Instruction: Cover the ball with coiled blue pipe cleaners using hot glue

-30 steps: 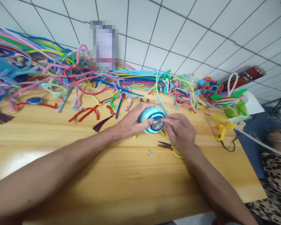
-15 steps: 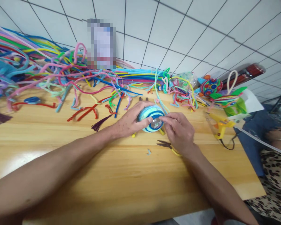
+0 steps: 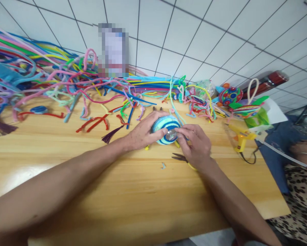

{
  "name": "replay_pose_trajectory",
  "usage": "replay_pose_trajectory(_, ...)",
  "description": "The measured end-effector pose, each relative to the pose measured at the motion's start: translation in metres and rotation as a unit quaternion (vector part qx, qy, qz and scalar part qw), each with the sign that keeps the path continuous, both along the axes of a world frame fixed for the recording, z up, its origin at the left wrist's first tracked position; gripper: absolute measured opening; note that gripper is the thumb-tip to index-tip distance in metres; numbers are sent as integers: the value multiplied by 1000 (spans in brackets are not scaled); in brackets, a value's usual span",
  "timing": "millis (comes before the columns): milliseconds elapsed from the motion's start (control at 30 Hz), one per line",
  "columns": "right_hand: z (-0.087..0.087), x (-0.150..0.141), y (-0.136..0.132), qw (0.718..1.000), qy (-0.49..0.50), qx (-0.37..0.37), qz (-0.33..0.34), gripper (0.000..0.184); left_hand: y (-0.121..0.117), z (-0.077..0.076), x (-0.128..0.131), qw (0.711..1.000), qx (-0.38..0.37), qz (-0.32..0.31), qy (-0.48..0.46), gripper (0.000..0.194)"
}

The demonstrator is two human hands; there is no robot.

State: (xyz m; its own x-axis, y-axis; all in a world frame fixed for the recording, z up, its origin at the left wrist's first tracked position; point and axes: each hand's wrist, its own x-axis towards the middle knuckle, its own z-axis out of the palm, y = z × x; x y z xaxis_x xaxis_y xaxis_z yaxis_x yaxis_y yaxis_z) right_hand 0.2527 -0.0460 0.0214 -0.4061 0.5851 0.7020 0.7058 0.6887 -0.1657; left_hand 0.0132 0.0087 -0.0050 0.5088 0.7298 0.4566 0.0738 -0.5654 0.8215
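In the head view, a clear ball is wrapped in rings of light-blue, pale-green and dark-blue pipe cleaner, with a bare see-through patch facing me. My left hand is closed round the ball's left side, its thumb lying across the front. At the right edge of the bare patch, my right hand pinches the dark-blue pipe cleaner; its end is hidden by the fingers. Dark-jawed pliers with a yellow handle lie partly under my right hand. A small light-blue scrap rests nearer to me.
Many coloured pipe cleaners are heaped along the wall side of the table. A purple tassel lies left of the ball. Rightward are a yellow glue gun with its cord and a decorated ball. Another person's patterned clothing shows far right.
The view has shifted slightly, so the things at the left appear a little further right. My right fingers have moved very slightly at the ball's edge; my left hand keeps its hold.
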Motion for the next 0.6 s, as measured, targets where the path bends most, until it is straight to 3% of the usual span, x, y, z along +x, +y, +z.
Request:
replay_pose_trajectory(300, 4, -8, -7, 1000, -25, 10, -12, 35, -1, 0, 0, 1000, -1, 2, 3, 50)
replay_pose_trajectory(600, -11, -16, -11, 998, -37, 14, -55, 57, -1, -1, 1, 1000, -6, 13, 0, 50)
